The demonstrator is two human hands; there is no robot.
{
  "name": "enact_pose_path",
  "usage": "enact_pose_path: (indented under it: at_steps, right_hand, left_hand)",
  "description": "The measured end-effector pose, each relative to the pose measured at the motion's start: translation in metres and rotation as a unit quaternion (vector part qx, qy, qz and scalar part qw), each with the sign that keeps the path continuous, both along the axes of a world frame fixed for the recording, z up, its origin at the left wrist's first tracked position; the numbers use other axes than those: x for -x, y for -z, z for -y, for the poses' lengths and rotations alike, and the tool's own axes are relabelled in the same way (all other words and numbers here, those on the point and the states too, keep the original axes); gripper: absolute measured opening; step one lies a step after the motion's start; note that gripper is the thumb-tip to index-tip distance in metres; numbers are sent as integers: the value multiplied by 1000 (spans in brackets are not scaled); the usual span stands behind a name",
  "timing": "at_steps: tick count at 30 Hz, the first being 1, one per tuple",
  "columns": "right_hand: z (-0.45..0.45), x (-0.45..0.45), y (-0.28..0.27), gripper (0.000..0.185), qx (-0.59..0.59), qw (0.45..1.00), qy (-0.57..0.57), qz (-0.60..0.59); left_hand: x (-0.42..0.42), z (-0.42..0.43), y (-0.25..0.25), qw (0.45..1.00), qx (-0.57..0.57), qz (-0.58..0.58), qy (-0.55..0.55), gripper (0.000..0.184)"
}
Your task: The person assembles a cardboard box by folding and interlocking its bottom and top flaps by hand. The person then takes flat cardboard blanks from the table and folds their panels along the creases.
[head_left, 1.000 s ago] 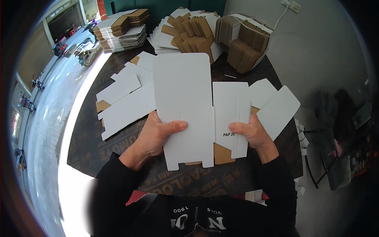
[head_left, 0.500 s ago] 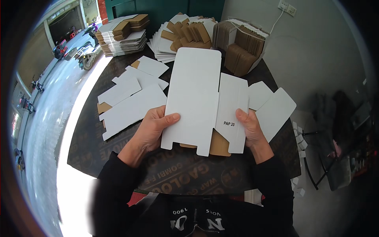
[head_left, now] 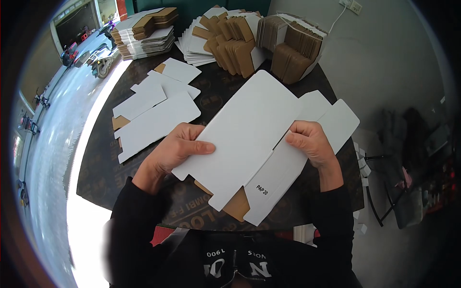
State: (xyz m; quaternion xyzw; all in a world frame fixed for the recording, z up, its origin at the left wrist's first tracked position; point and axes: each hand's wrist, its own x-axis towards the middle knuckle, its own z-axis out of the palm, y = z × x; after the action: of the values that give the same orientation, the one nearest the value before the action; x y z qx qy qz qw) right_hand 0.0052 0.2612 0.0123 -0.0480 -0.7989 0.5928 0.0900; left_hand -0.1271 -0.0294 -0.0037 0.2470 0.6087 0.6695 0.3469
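Observation:
A flat white cardboard box blank (head_left: 245,129), marked "PAP 20" on its narrow panel, is held tilted above the dark table, its top leaning right. My left hand (head_left: 185,146) grips its left edge, thumb on the white face and fingers hidden behind. My right hand (head_left: 309,139) pinches it near the fold between the wide and narrow panels, fingers curled. Brown inner flaps show at its lower end. More white blanks (head_left: 158,117) lie overlapping to the left. Another white blank (head_left: 342,122) lies beyond my right hand, partly covered by the held one.
Along the far side of the dark table (head_left: 101,168) stand a stack of blanks (head_left: 146,41), a fanned pile (head_left: 230,43) and a strapped bundle (head_left: 293,50). Small white pieces (head_left: 363,168) and a dark chair-like object (head_left: 408,206) are at the right.
The held blank has turned clockwise from nearly upright to a slant. My right hand has moved from the narrow panel's outer edge up to the fold. My left hand keeps its grip.

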Motion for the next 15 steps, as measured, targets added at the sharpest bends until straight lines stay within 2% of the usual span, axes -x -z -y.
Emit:
enact_pose_path:
  at_steps: [5, 8, 10, 12, 13, 15]
  right_hand:
    - [4, -1, 8, 24, 69, 995, -37, 68]
    - [-52, 11, 57, 26, 41, 988, -115, 98]
    - [-54, 13, 57, 28, 30, 985, -139, 103]
    - [-21, 8, 32, 28, 166, 986, -30, -18]
    - [-6, 6, 21, 29, 231, 969, 25, -79]
    - [5, 5, 18, 30, 294, 941, 80, -144]
  left_hand:
    - [1, 2, -2, 997, 38, -23, 60, 22]
    - [5, -2, -5, 991, -107, 55, -59, 38]
    - [13, -2, -7, 965, -213, 75, -130, 50]
    - [23, 5, -4, 947, -271, 68, -158, 57]
    - [26, 10, -3, 931, -280, 26, -235, 52]
    - [20, 10, -5, 905, -279, -59, -315, 44]
